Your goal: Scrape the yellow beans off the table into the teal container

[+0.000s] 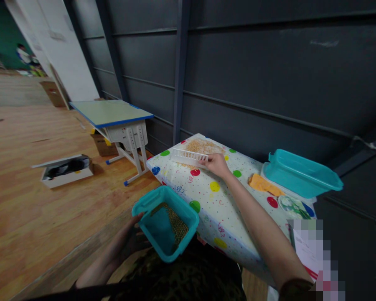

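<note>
Grains on spotted tablecloth beside dark wall

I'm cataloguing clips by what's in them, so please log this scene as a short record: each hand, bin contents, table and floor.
Left hand: holding a teal bin beside the table's near edge
Bin contents: greenish-brown grains, heaped to one side
Right hand: gripping a white slotted piece by one end
Table: patterned cover, pale grains spread at the far end, orange cloth, second teal bin
Floor: open white box, desk
</note>
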